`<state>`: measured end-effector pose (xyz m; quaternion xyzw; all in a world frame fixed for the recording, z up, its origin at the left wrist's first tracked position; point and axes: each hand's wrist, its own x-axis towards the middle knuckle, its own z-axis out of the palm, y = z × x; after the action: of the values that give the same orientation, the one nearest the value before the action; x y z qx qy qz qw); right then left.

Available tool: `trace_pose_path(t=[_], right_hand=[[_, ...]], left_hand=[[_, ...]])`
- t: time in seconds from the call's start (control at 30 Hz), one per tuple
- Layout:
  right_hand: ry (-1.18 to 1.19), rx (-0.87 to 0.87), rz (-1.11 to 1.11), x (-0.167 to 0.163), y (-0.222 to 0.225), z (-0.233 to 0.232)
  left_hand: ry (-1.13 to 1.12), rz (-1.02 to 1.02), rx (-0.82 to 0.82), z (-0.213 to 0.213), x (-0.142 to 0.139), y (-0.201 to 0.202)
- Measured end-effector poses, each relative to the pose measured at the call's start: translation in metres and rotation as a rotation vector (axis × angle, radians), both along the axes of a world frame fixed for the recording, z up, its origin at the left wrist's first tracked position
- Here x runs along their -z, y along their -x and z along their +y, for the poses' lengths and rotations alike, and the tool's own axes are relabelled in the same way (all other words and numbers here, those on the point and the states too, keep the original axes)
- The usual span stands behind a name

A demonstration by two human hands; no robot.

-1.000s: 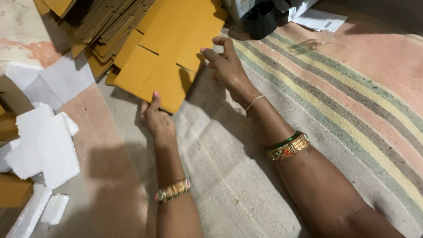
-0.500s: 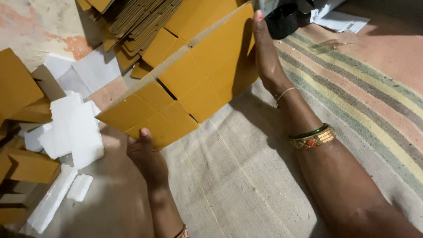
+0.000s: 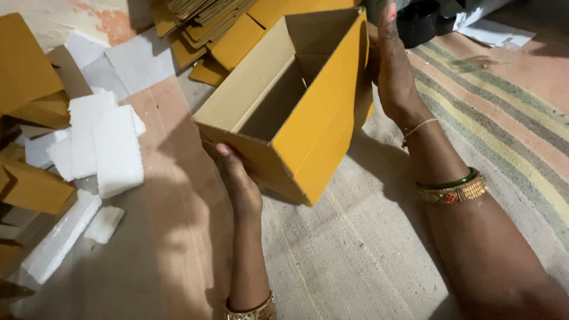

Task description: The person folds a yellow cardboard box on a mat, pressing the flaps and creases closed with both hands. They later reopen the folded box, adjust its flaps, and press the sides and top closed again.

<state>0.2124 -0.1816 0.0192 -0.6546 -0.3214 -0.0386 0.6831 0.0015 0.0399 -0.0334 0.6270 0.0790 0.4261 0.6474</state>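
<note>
Over a woven mat (image 3: 355, 261), one yellow cardboard box (image 3: 296, 106) held up open between two hands.

Left hand (image 3: 240, 181) grips the box's near lower corner, thumb on the outer face, other fingers hidden behind; right hand (image 3: 394, 71) lies flat against the far side wall, fingers straight and pressed together. Box tilted, mouth facing up-left, clear of the mat. One stack of flat yellow cartons (image 3: 201, 24) just behind. Roughly seven white foam pieces (image 3: 112, 148) lie left, well apart from the box. Striped rug (image 3: 504, 124) at right; bare mat open below the box.
</note>
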Motion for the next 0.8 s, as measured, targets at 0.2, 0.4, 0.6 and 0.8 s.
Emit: trace_pose_path(t=[0.2, 0.4, 0.6, 0.8], right_hand=[[-0.08, 0.044, 0.003, -0.005, 0.004, -0.014], [-0.243, -0.265, -0.231, -0.037, 0.027, -0.026], [-0.06, -0.144, -0.279, -0.057, 0.045, -0.022], [0.07, -0.268, -0.379, -0.058, 0.055, -0.011]], left_hand=[[0.1, -0.078, 0.111, 0.008, -0.013, 0.001], [0.211, -0.063, 0.183, 0.01, -0.02, 0.007], [-0.063, -0.063, 0.146, -0.019, -0.048, 0.018], [-0.417, -0.037, -0.1, -0.043, -0.078, 0.026]])
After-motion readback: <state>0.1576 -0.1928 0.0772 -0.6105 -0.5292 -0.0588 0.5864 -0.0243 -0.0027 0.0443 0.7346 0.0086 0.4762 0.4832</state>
